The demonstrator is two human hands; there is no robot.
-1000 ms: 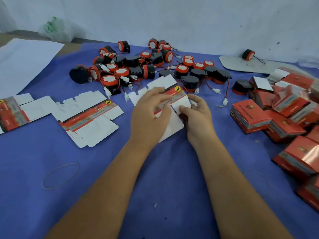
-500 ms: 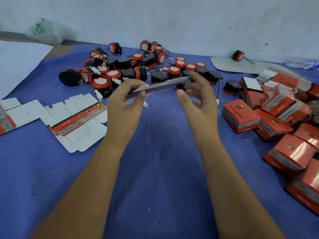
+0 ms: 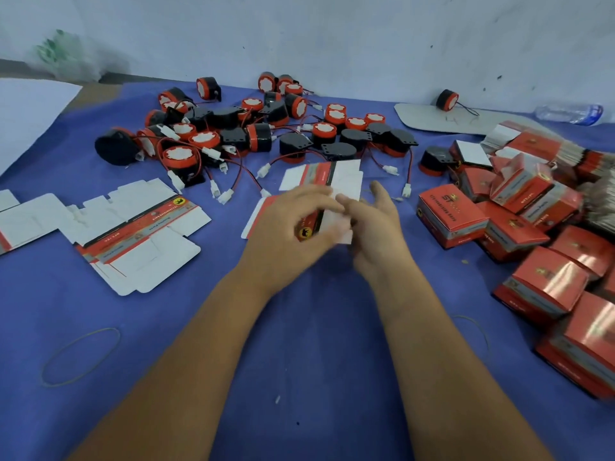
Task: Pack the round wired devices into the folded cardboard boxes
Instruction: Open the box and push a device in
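Both hands work a flat box blank [image 3: 319,197] at mid-table. The left hand [image 3: 293,227] curls over the blank's near edge, fingers gripping the red printed strip. The right hand [image 3: 372,224] sits just beside it with fingers loosely spread; motion blur hides whether it pinches the card. Beyond the grip lies the pile of round wired devices [image 3: 259,134], none yet picked up. To the right of the grip, finished boxes [image 3: 449,214] are heaped. Risk: a one-sided hold could crease a flap off its score line; trailing wires [image 3: 246,174] near the blank's far edge could snag.
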